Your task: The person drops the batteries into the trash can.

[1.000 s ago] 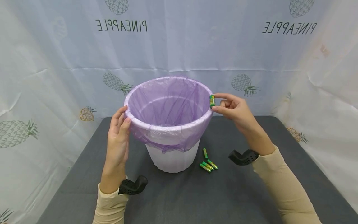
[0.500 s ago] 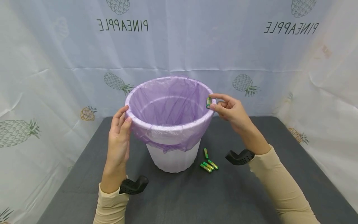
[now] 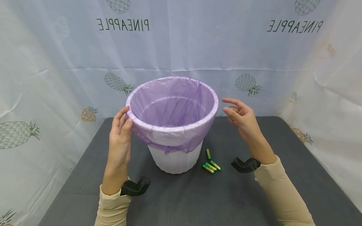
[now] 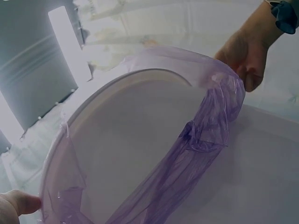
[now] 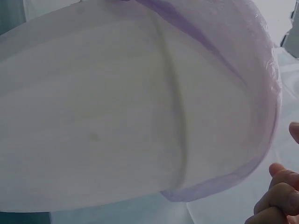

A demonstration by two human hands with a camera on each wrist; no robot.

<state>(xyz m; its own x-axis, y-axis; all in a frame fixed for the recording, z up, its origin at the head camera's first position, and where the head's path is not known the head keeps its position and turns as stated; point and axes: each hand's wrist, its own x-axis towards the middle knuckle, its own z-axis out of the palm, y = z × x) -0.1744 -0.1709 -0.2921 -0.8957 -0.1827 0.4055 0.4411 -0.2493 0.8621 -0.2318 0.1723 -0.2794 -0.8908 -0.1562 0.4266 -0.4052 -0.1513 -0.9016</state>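
Bin (image 3: 173, 161) stands between the two hands, the left hand (image 3: 120, 138) holding its round rim (image 3: 171, 129) near nine o'clock with thumb and fingertips, while the right hand (image 3: 243, 118), released, hangs just off it near three, index finger pointing toward it above the thumb. Its white body wears a thin, crinkled purple liner (image 3: 172, 113), and around four o'clock from its base lie four small green-and-gold, cylindrical batteries (image 3: 211, 167).

Centre, smooth white plastic bin (image 3: 174, 161) with glossy, crinkled plastic-film liner (image 3: 195, 136); right of centre below, shiny batteries (image 3: 211, 167); bottom, matt table (image 3: 186, 201); top, creased, cloth-like curtain (image 3: 195, 40).
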